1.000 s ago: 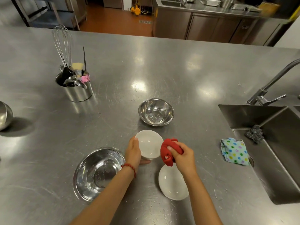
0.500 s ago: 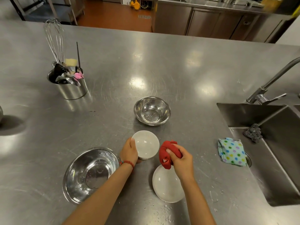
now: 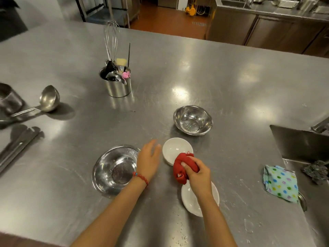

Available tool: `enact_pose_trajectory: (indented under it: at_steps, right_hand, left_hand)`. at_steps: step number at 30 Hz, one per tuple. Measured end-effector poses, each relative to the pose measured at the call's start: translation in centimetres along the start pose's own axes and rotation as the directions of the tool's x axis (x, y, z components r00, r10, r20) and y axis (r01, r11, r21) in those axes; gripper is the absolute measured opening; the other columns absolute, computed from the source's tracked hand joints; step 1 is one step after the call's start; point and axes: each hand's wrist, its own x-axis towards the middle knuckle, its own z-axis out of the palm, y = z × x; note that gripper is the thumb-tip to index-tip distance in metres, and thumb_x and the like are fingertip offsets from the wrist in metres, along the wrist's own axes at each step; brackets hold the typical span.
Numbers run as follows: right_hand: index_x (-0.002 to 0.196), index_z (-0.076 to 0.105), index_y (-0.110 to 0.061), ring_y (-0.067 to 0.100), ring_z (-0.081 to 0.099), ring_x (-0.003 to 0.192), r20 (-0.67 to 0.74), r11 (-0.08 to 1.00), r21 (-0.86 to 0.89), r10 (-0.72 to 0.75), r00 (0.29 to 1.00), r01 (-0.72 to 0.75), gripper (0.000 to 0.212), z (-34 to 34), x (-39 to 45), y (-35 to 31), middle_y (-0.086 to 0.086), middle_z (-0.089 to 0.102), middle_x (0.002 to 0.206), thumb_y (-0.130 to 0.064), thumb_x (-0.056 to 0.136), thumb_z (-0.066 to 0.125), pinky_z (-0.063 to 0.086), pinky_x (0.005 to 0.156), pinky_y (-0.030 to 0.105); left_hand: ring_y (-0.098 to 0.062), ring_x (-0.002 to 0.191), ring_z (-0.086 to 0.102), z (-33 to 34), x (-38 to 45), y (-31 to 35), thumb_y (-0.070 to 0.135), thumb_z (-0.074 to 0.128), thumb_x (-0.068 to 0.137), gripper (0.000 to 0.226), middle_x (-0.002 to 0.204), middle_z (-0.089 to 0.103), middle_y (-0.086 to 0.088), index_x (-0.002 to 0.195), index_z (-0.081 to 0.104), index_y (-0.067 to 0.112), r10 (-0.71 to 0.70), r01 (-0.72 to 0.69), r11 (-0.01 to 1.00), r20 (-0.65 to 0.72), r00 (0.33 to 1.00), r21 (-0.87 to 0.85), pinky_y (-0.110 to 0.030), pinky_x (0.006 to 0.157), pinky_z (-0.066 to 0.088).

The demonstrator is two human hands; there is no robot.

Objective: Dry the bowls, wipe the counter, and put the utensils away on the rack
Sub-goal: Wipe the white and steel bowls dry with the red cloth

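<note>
Presently, the right hand [image 3: 197,172] is clamping the soft red cloth [image 3: 184,166] at the rim of the small white bowl [image 3: 175,149], likely fragile and slippery, while the left hand [image 3: 148,158] is hovering beside it with fingers apart.

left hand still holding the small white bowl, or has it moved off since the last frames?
Yes, moved. The left hand has let go of the small white bowl and now sits open just left of it, nearer the large steel bowl.
</note>
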Motion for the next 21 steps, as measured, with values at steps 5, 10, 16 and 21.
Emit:
enact_pose_trajectory:
  at_steps: [5, 10, 16, 21]
  right_hand:
    - [0.099, 0.067, -0.019, 0.02, 0.06, 0.097, 0.133, 0.999, -0.014, -0.048, 0.99, 0.05, 0.023, 4.0, -1.6, -0.5, 0.005, 0.067, 0.102, -0.01, 0.077, 0.072, 0.048, 0.094, 0.036]
    - [0.096, 0.068, -0.016, 0.014, 0.06, 0.09, 0.172, 0.994, -0.035, -0.1, 0.98, 0.107, 0.023, 7.7, -2.9, -0.4, -0.002, 0.067, 0.094, -0.007, 0.076, 0.072, 0.046, 0.085, 0.023]
    - [0.097, 0.067, -0.019, 0.019, 0.062, 0.09, 0.132, 0.988, -0.129, -0.067, 0.989, 0.084, 0.024, 12.9, -3.2, 0.8, 0.002, 0.068, 0.094, -0.009, 0.075, 0.073, 0.049, 0.092, 0.04]
    - [0.112, 0.061, -0.022, 0.022, 0.059, 0.1, 0.149, 0.896, -0.421, -0.089, 0.985, 0.145, 0.031, 17.8, -3.3, 2.1, 0.004, 0.064, 0.108, -0.02, 0.082, 0.067, 0.041, 0.087, 0.023]
  left_hand:
    - [-0.019, 0.102, 0.056, -7.5, -2.0, -3.0, 0.011, 0.054, 0.089, 0.023, 0.11, 0.064, -0.006, 0.11, 0.064, 0.007, 0.018, -0.019, 1.0, -0.228, 0.973, -0.002, -0.018, 0.086, 0.037]
    - [-0.026, 0.108, 0.055, -13.5, -2.6, -8.1, 0.012, 0.058, 0.087, 0.025, 0.112, 0.062, -0.013, 0.111, 0.063, 0.006, -0.08, 0.099, 0.994, -0.304, 0.949, 0.047, -0.029, 0.091, 0.037]
    - [-0.019, 0.079, 0.055, -15.6, -1.5, -12.1, 0.011, 0.06, 0.086, 0.022, 0.09, 0.061, -0.009, 0.106, 0.061, 0.001, -0.293, 0.284, 0.956, -0.191, 0.937, -0.075, -0.028, 0.083, 0.047]
    - [-0.011, 0.055, 0.041, -14.8, -0.1, -14.1, 0.018, 0.057, 0.089, 0.026, 0.057, 0.047, 0.002, 0.065, 0.048, 0.015, -0.324, 0.322, 0.938, 0.003, 0.946, -0.125, -0.017, 0.05, 0.038]
